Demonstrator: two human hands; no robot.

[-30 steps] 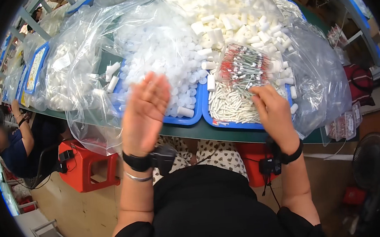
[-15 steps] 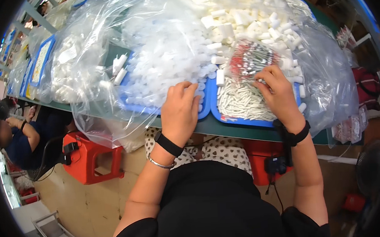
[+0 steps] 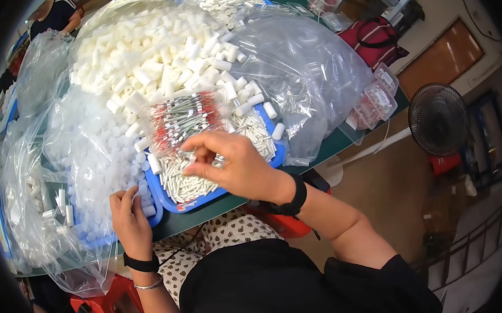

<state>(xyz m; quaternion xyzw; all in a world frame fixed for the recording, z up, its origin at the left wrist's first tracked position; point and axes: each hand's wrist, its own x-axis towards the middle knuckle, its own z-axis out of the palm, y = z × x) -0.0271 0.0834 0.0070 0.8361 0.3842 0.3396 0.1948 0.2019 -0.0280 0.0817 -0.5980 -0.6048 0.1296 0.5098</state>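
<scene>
I have the right hand (image 3: 231,162) over white sticks (image 3: 186,181) in a blue tray (image 3: 278,156), thumb and forefinger apart, clear box of red-and-silver pins (image 3: 184,119) just beyond, left hand (image 3: 131,220) by translucent caps (image 3: 106,169), its grip I cannot tell.

One wide fisheye on the person's head looks steeply down over the black shirt (image 3: 272,294) at bottom centre, facing across the green tabletop (image 3: 174,223), near enough that the right hand (image 3: 231,162) shows large mid-frame; the lens's dark round rim cuts every corner.
</scene>
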